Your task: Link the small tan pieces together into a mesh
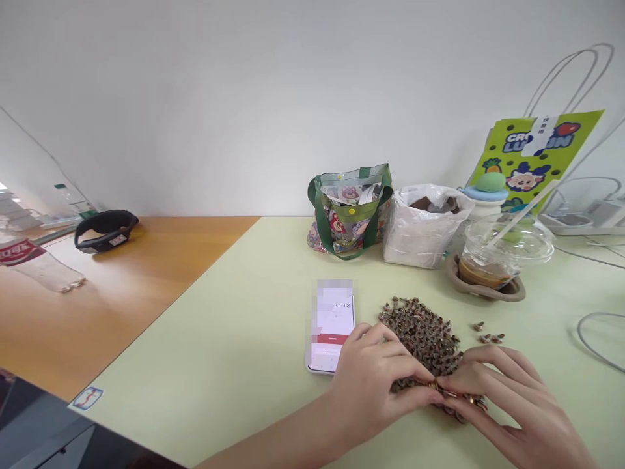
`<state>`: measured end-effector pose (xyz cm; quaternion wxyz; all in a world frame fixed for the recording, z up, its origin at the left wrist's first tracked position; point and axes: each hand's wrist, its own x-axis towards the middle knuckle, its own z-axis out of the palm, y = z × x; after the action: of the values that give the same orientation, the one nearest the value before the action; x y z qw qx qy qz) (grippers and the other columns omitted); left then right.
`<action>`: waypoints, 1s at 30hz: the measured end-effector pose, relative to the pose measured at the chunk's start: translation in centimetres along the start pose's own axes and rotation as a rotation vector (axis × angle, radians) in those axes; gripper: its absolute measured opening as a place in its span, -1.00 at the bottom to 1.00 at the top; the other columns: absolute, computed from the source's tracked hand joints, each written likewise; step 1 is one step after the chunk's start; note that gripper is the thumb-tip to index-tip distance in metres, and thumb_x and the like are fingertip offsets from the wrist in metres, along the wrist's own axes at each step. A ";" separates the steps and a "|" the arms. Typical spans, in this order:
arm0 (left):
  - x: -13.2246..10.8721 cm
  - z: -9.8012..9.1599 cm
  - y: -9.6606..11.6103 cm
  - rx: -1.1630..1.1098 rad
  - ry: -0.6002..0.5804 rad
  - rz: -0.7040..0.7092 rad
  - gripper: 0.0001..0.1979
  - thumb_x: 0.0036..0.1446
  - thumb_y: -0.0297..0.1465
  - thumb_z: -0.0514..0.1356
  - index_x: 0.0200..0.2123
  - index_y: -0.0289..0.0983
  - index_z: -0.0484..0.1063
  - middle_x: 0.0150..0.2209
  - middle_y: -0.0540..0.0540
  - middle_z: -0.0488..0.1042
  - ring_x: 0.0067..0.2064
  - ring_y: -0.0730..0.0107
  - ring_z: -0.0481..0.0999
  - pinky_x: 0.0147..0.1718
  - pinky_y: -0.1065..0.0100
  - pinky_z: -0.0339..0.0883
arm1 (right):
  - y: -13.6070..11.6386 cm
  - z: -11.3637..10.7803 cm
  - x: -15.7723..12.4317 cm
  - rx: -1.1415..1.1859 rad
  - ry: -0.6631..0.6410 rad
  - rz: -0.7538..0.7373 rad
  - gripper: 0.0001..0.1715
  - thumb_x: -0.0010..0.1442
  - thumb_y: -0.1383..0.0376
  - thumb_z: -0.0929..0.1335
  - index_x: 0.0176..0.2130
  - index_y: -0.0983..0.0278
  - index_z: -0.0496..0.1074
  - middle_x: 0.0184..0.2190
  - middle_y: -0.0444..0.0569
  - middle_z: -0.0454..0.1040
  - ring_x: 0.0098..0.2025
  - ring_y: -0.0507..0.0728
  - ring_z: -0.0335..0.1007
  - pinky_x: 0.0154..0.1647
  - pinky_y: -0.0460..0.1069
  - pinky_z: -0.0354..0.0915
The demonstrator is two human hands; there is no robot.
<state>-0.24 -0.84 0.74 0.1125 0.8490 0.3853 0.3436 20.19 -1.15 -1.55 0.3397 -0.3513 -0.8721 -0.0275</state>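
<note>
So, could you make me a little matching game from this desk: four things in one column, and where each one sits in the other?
Things:
1. Black wristband
2. Phone
3. Plastic cup with straw
4. Pile of small metal rings

Places:
A. On a brown dish
B. On the wooden desktop
C. On the pale green surface
D. Under the left hand and right hand

Pairs: 1-B, 2-C, 3-A, 4-D

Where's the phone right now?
In the head view, the smartphone lies face-up on the pale green desk surface, just left of the pile of small metal pieces and right by the left hand.
</note>
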 end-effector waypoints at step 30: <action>-0.6 0.6 0.8 -0.214 0.087 -0.146 -0.81 -0.01 -0.20 0.22 -0.50 -0.19 0.49 -0.48 0.08 0.54 -0.30 0.39 0.37 -0.26 0.32 0.20 | -1.7 0.6 0.2 0.380 0.026 0.243 -0.86 0.14 0.34 0.32 -0.47 0.23 0.35 -0.53 -0.10 0.40 -0.40 0.09 0.33 -0.38 0.01 0.26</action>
<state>0.33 -1.78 0.36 0.2104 0.7862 0.4115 0.4104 18.70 -2.09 -1.52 0.4119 -0.3829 -0.8083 0.1740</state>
